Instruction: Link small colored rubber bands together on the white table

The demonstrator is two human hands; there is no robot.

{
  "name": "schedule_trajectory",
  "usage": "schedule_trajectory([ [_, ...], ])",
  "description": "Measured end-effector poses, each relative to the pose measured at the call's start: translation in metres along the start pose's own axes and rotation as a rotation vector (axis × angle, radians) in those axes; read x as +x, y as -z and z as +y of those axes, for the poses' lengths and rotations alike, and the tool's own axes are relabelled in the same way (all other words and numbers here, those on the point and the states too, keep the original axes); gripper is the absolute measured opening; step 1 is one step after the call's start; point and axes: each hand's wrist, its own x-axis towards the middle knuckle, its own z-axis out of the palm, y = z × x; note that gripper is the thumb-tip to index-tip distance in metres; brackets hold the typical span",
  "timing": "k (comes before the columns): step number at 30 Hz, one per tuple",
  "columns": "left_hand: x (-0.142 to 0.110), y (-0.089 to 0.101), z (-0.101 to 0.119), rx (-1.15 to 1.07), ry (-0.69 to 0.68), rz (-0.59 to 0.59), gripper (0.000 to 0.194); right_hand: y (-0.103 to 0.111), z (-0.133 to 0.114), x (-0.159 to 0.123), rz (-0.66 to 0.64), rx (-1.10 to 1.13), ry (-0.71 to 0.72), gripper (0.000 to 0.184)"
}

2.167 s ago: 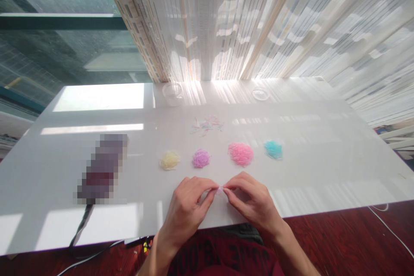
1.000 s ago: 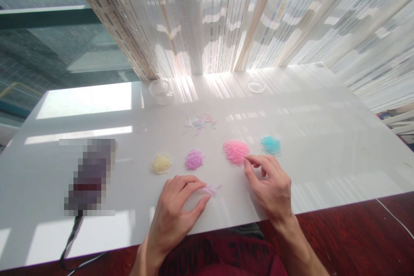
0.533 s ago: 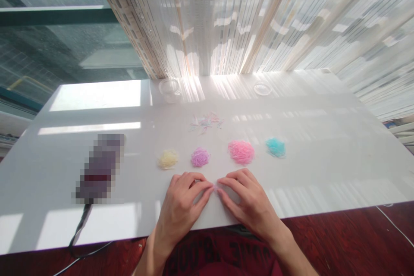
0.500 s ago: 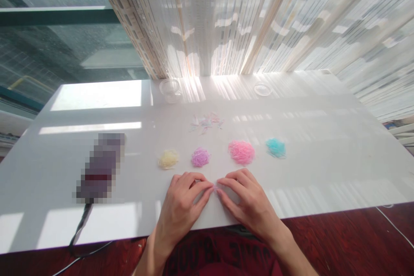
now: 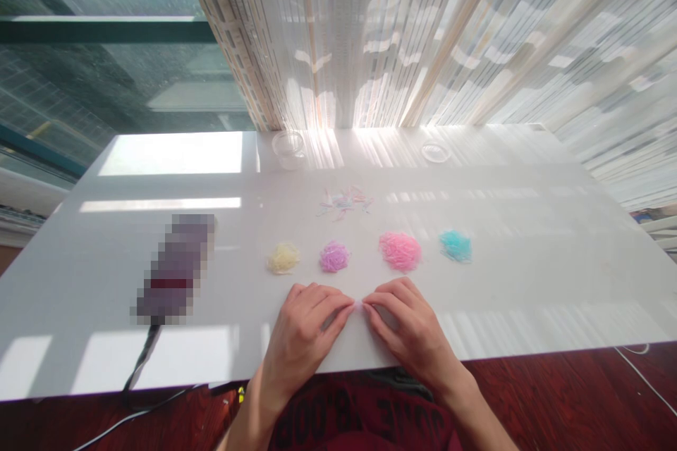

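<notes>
My left hand [image 5: 307, 324] and my right hand [image 5: 410, 320] meet near the table's front edge, thumb and fingertips of each pinched together. Between the fingertips shows a tiny pale pink-purple strip [image 5: 358, 305], mostly covered, its kind too small to tell. Just beyond the hands lie separate piles of thin short strips: a yellow pile [image 5: 283, 258], a purple pile [image 5: 334, 256], a larger pink pile [image 5: 400, 251] and a turquoise pile [image 5: 455, 246]. Farther back, loose mixed-colour strips [image 5: 345, 202] are scattered flat.
The white table [image 5: 529, 261] carries patches of sunlight. A clear round container [image 5: 288, 144] stands at the back, a clear round lid [image 5: 436, 151] right of it. At left lies a pixelated dark oblong thing [image 5: 177, 268] with a black cable [image 5: 142, 356]. Curtains [image 5: 360, 35] hang behind.
The view has shifted a little, so most things appear slightly further right. Both hands keep their pinch at nearly the same place, with the fingertips still close together.
</notes>
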Motion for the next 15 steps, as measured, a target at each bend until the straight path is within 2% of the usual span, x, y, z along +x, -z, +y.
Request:
schedule_trajectory([
  [9, 0.0016, -0.0008, -0.0010, -0.017, 0.002, 0.011, 0.009, 0.0023, 0.0026, -0.0004, 0.104, 0.086, -0.052, 0.009],
  [15, 0.0033, -0.0001, 0.0015, -0.011, 0.005, 0.025, 0.012, 0.0056, 0.0015, 0.0013, 0.122, 0.114, -0.113, 0.007],
])
